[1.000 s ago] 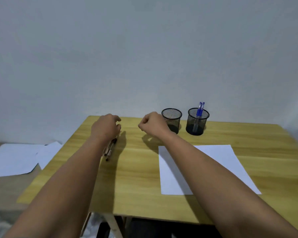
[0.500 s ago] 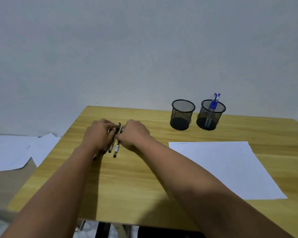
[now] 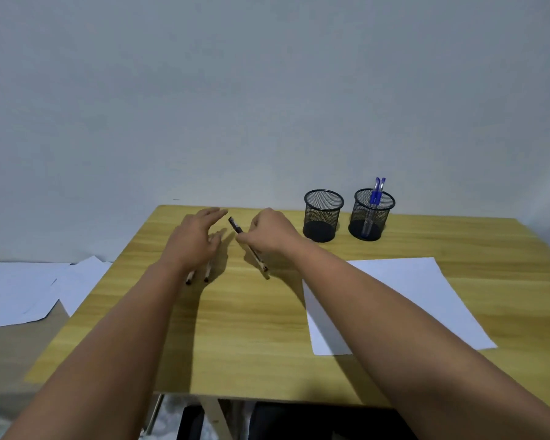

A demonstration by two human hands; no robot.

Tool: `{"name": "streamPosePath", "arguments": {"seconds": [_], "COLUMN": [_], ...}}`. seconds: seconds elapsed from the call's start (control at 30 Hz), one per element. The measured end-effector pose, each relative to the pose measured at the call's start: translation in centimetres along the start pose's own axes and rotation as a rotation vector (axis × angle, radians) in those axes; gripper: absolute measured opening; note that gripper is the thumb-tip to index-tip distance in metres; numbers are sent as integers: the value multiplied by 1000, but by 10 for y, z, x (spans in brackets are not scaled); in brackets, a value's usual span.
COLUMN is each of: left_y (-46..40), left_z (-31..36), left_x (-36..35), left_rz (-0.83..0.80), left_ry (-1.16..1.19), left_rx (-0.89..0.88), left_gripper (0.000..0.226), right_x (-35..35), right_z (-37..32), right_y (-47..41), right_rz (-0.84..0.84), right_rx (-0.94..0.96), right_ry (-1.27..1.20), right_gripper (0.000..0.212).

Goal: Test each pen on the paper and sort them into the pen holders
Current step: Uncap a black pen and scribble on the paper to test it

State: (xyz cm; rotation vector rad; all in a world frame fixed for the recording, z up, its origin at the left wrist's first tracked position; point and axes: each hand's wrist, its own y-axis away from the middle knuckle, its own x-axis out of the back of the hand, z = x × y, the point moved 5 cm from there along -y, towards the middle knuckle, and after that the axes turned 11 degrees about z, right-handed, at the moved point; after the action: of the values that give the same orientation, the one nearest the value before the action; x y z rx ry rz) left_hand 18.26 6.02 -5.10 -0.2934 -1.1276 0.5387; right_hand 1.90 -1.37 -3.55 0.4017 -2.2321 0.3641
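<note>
My right hand (image 3: 272, 233) pinches a black-capped pen (image 3: 235, 226) near its middle, and the pen slants from upper left to lower right just above the table. My left hand (image 3: 196, 241) hovers with fingers spread over two more pens (image 3: 198, 277) lying on the wood; only their lower ends show. A white sheet of paper (image 3: 416, 290) lies to the right, partly under my right forearm. At the back stand two black mesh pen holders: the left one (image 3: 323, 215) looks empty, the right one (image 3: 372, 214) holds two blue pens (image 3: 375, 198).
The wooden table (image 3: 254, 338) stands against a plain grey wall. Loose white sheets (image 3: 23, 293) lie on the floor to the left of the table. Table legs and a dark object show below the front edge.
My right hand has lifted one pen away from the group to the right. My left hand has opened and spread its fingers above the pens left on the table.
</note>
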Motion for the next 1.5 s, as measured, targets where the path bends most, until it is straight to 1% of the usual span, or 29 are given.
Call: {"name": "streamPosePath", "arguments": {"seconds": [0.07, 0.13, 0.27, 0.37, 0.43, 0.57, 0.67, 0.77, 0.9, 1.0, 1.1, 1.23, 1.33, 1.43, 1.5], "left_y": [-2, -5, -8, -5, -1, 3, 5, 8, 9, 10, 13, 15, 14, 14, 14], "left_z": [22, 44, 91, 122, 138, 159, 174, 191, 207, 207, 211, 214, 217, 213, 208], "left_x": [4, 6, 14, 16, 13, 5, -5, -14, -24, -33, -41, -47, -54, -65, -74], "left_rz": [-9, 11, 91, 90, 72, 41, -4, -50, -82, -143, -206, -239, -280, -349, -375], "left_ry": [53, 76, 88, 97, 96, 141, 218, 326, 423, 515, 591, 662, 675, 694, 707], "left_rx": [-40, -64, -113, -132, -137, -102, -78, -70, -49, 15, 41, 59, 57, 75, 83], "left_gripper": [55, 52, 27, 15, 14, 13, 12, 13, 12, 14, 18, 24, 31, 35, 38], "right_x": [23, 45, 86, 117, 136, 157, 159, 157, 154, 150, 145, 134, 126, 117, 109], "right_z": [8, 18, 48, 76, 96, 126, 136, 136, 128, 130, 134, 130, 129, 132, 138], "right_y": [5, 12, 29, 45, 56, 70, 74, 74, 73, 69, 65, 63, 59, 54, 50], "right_rz": [-7, -24, -55, -26, 2, 53, 106, 174, 251, 300, 325, 277, 258, 199, 173], "right_rx": [14, 9, -20, -132, -210, -342, -414, -432, -408, -400, -385, -376, -380, -388, -411], "right_ry": [-87, -172, -261, -411, -524, -824, -959, -1094, -1103, -1049, -992, -904, -904, -886, -899], "right_gripper": [26, 22, 18, 22, 18, 7, 13, 13, 22, 24, 24, 32, 31, 36, 35]}}
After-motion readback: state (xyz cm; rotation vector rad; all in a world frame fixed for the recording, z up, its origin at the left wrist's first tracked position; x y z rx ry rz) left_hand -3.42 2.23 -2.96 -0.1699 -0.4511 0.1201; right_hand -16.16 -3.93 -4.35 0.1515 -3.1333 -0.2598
